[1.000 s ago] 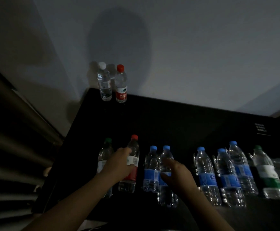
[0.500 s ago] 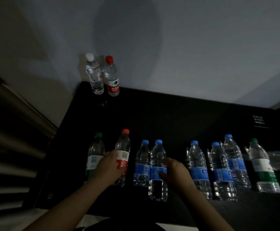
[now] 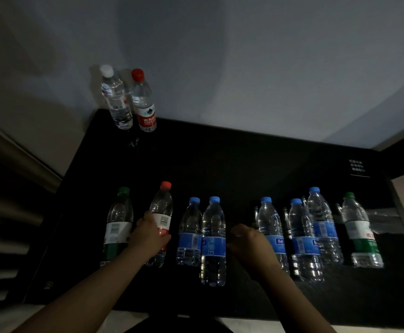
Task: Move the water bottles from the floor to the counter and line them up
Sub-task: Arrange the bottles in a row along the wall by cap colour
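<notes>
Front row, counter (image 3: 220, 169): left grip (image 3: 151, 236) wraps tilted red-cap bottle (image 3: 162, 207). right grip (image 3: 250, 243) curled beside blue-cap bottle (image 3: 213, 239); contact can't tell. Risk: bottles packed close, so a wrist nudge prob. topples neighbours.

Both your forearms reach forward from below. Your left hand (image 3: 149, 236) curls round the red-capped bottle (image 3: 163, 207). Your right hand (image 3: 250, 246) sits knuckles-up with fingers curled leftward, its grip unclear.
</notes>
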The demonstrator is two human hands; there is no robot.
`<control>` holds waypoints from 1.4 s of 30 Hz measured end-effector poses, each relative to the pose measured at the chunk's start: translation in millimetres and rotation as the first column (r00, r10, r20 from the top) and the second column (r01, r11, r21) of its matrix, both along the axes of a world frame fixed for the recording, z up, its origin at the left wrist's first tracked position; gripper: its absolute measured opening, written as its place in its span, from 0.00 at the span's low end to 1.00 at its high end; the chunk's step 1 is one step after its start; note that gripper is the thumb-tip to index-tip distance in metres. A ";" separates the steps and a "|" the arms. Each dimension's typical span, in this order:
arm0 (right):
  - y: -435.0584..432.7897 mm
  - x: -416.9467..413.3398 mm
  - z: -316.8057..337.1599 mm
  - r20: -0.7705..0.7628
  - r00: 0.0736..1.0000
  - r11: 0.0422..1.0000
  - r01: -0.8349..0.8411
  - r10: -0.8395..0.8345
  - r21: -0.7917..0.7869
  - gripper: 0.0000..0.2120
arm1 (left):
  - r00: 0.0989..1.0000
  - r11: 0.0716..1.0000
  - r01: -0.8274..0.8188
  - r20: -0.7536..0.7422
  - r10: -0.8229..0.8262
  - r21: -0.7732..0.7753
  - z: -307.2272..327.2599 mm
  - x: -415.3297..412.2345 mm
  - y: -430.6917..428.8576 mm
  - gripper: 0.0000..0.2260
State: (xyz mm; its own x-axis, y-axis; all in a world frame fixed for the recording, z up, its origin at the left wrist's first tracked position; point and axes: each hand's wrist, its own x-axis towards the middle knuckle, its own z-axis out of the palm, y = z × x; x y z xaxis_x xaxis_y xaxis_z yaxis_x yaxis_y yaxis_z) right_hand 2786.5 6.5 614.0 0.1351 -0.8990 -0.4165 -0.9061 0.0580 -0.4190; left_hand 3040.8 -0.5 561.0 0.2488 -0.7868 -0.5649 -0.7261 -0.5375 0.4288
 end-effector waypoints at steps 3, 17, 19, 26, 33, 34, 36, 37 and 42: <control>0.9 -1.0 -1.0 0.014 1.000 1.000 0.012 -0.012 0.015 0.14 | 1.000 1.000 -0.029 -0.006 0.029 -0.004 -3.2 1.2 -0.1 0.33; -29.9 59.6 13.6 0.112 0.977 0.982 -0.170 0.179 -0.086 0.03 | 0.930 0.933 -0.287 -0.298 0.216 -0.218 38.7 32.3 47.2 0.30; -36.2 76.9 10.3 0.107 0.963 0.967 -0.240 0.249 -0.089 0.03 | 0.911 0.912 -0.334 -0.329 0.248 -0.238 48.7 45.8 55.3 0.29; -44.7 151.3 12.5 0.117 0.893 0.900 -0.434 0.434 -0.028 0.19 | 0.837 0.805 -0.525 -0.339 0.429 -0.277 62.5 103.4 93.8 0.28; -41.7 219.3 -7.4 0.169 0.845 0.853 -0.520 0.507 0.038 0.17 | 0.768 0.703 -0.640 -0.286 0.573 -0.310 55.1 147.4 132.1 0.27; -41.6 225.8 -10.5 0.159 0.842 0.847 -0.529 0.516 0.051 0.18 | 0.756 0.696 -0.654 -0.285 0.590 -0.295 53.3 151.9 136.9 0.27; -41.3 237.3 -17.5 0.112 0.843 0.841 -0.535 0.525 0.083 0.21 | 0.746 0.689 -0.666 -0.281 0.604 -0.286 50.3 159.4 145.9 0.26; -40.7 242.0 -20.9 0.090 0.851 0.847 -0.525 0.518 0.087 0.23 | 0.742 0.683 -0.670 -0.281 0.608 -0.291 49.5 162.1 149.5 0.25; -40.7 260.8 -40.8 0.101 0.917 0.901 -0.399 0.387 0.169 0.31 | 0.749 0.673 -0.661 -0.232 0.621 -0.332 50.4 173.1 163.7 0.23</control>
